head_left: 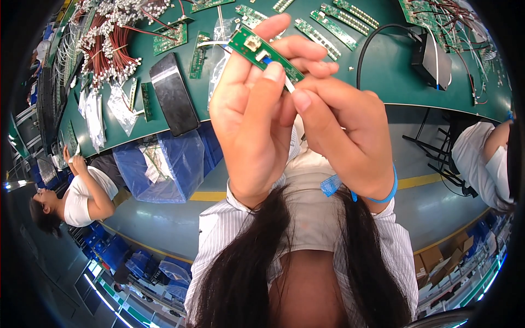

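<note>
A narrow green circuit board with white connectors lies across the fingers of my left hand, which is closed on it above the table's near edge. My left thumb presses at a small connector where the blue end of a flat cable shows. The thumb and forefinger of my right hand pinch the white part of that flat ribbon cable beside the board. The thumb hides part of the joint, so how far in the cable sits cannot be seen.
The green table bears a black slab like a phone, bundled red-and-black wires, clear bags and several circuit boards. A black box with a cable stands right. Below left is a lined blue bin; co-workers sit at both sides.
</note>
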A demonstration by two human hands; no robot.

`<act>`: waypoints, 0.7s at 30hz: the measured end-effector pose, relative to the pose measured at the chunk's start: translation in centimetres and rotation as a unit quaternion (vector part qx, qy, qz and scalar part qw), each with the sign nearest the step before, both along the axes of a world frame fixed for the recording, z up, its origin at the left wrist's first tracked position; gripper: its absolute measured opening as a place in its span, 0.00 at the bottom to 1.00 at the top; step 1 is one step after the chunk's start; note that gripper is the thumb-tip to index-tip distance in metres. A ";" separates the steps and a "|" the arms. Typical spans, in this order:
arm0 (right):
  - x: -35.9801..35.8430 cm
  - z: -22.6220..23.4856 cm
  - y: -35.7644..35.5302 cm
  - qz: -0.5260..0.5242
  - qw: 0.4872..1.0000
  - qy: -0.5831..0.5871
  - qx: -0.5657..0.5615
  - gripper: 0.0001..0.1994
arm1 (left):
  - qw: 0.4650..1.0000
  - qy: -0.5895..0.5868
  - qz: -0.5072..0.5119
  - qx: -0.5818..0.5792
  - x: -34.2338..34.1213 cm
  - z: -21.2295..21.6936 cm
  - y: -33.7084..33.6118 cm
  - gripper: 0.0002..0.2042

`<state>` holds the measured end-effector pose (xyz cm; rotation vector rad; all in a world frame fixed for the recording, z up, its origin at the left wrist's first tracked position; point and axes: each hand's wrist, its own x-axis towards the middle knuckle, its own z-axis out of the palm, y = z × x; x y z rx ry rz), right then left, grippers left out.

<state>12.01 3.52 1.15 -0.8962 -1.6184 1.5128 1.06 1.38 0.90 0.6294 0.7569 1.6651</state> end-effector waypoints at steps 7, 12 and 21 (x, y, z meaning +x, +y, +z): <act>0.0 0.0 0.0 0.002 1.000 -0.005 -0.010 0.09 | 1.000 0.023 0.011 -0.016 0.1 0.2 0.0 0.21; -0.1 -0.1 0.0 0.000 1.000 -0.004 -0.012 0.09 | 0.999 0.025 0.011 -0.040 0.1 0.3 -0.2 0.20; 0.0 0.0 0.2 0.016 1.000 -0.016 -0.022 0.10 | 1.000 -0.025 -0.001 -0.006 0.0 0.0 -0.1 0.19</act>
